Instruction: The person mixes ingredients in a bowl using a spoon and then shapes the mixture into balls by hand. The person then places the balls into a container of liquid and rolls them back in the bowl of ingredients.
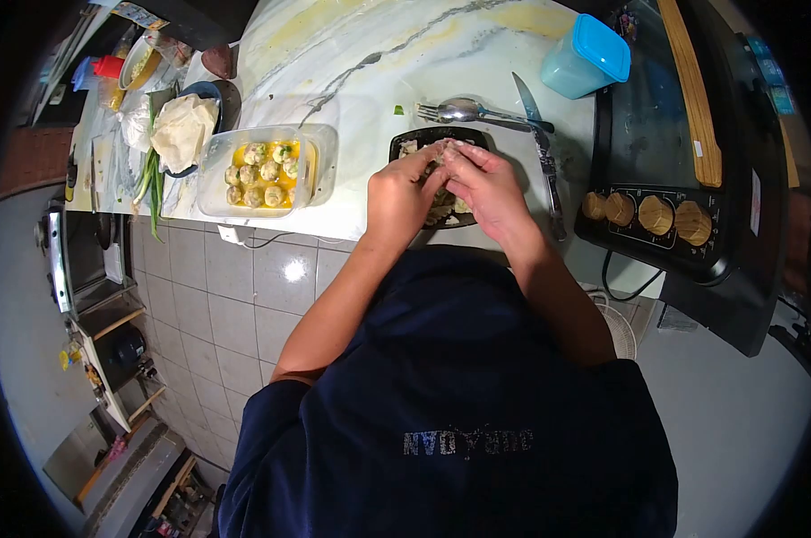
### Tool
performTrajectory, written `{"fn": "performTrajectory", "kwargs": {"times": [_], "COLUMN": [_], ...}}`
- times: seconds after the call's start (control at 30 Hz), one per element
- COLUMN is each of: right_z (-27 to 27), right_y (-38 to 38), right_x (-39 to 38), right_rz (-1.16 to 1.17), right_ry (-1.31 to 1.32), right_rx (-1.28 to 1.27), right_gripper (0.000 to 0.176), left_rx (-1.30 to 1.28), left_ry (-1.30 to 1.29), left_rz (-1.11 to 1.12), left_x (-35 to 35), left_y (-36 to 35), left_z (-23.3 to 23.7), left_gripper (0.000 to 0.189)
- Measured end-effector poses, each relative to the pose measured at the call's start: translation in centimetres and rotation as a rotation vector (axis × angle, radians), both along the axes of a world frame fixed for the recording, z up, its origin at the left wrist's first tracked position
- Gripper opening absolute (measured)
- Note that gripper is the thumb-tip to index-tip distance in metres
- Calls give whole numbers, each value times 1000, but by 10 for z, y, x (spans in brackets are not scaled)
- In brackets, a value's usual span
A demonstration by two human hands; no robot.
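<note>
My left hand (399, 195) and my right hand (490, 188) meet above a square black dish (403, 139). Between the fingertips of both hands is a small pale lump of food mixture (440, 154), mostly hidden by the fingers. More of the chopped mixture (440, 213) lies in the dish below. To the left, a clear plastic container (210, 184) holds several round, pale balls (254, 153) flecked with green, sitting in yellow liquid. A spoon (460, 109) and a fork (432, 114) lie just behind the dish.
Right of the dish are knives (525, 94) and a blue-lidded container (585, 67). A black toaster oven (665, 134) with wooden knobs stands at the far right. Farther left are pale wrappers (187, 133) on a dark plate and green onions (151, 170).
</note>
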State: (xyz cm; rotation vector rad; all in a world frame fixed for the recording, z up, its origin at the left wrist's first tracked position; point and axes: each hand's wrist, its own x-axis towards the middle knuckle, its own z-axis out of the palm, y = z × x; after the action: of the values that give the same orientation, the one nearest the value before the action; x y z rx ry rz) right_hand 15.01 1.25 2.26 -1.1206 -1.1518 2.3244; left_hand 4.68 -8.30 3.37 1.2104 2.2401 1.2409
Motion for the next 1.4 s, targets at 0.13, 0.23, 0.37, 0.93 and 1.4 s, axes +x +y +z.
{"fn": "performTrajectory", "kwargs": {"times": [0.13, 0.23, 0.37, 0.93, 1.4], "right_z": [-1, 0, 9, 5, 11], "right_y": [9, 6, 3, 14, 32], "right_x": [0, -1, 1, 5, 14], "right_rz": [-38, -41, 2, 37, 276], "right_ry": [26, 34, 28, 75, 67], "right_rx": [-40, -34, -64, -68, -122], "right_gripper": [31, 30, 28, 33, 32], "left_rx": [155, 167, 109, 150, 107], "left_ry": [79, 95, 42, -175, -109], "left_rz": [-93, -89, -51, -84, -296], "left_x": [-1, 0, -5, -5, -23], "left_y": [5, 5, 3, 0, 1], "left_z": [2, -3, -4, -2, -3], "left_gripper": [39, 39, 37, 47, 38]}}
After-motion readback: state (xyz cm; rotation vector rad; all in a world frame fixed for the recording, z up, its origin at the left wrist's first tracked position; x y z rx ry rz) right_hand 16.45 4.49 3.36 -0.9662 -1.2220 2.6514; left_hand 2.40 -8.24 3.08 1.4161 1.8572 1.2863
